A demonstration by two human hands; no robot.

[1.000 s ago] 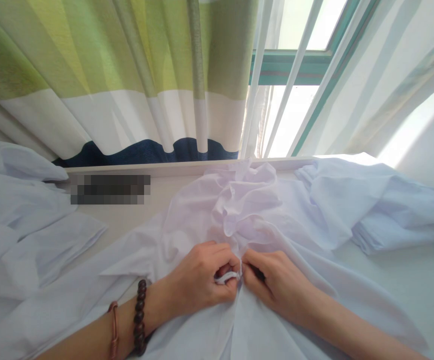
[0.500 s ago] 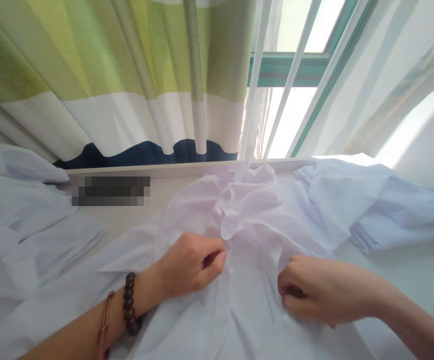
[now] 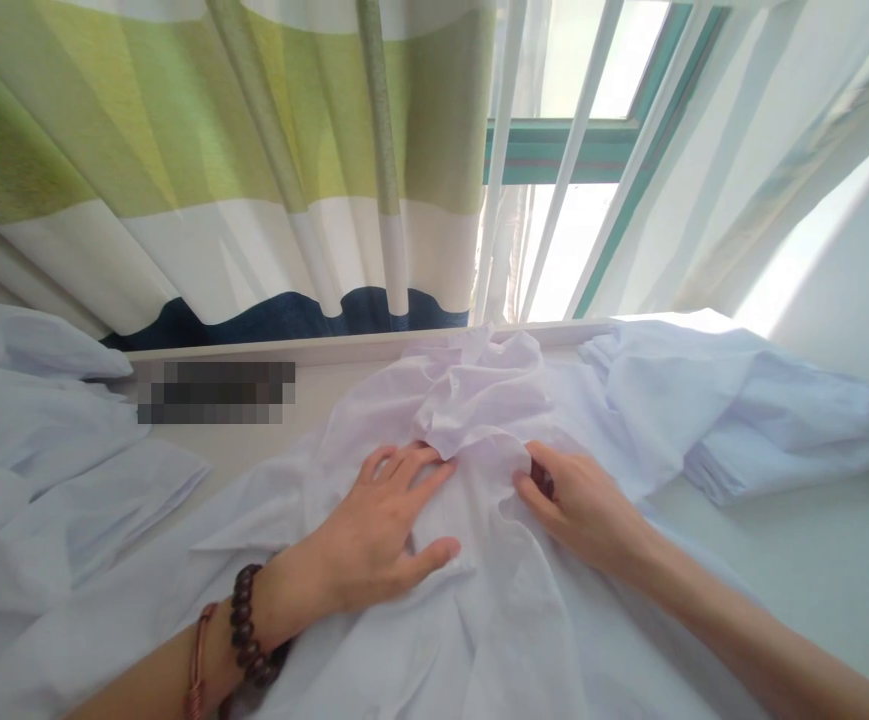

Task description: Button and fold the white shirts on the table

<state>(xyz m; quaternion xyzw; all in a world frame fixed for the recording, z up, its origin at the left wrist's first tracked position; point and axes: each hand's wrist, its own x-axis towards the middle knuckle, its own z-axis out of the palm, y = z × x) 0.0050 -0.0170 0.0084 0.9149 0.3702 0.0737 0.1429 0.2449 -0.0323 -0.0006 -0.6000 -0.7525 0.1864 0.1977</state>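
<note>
White cloth (image 3: 505,590): rumpled
Left hand (image 3: 381,535): fingers spread on cloth
Right hand (image 3: 588,505): pinching cloth's edge
Striped curtain (image 3: 239,180): beyond hands

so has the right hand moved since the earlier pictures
Yes, the right hand has moved forward on the white fabric, closer to the ledge below the curtain.

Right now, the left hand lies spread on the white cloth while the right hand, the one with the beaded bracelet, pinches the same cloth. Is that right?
Not quite: the head view shows that the left hand, not the right hand, has the beaded bracelet. The rest stands: left spread on the white cloth, right pinching it.
</note>
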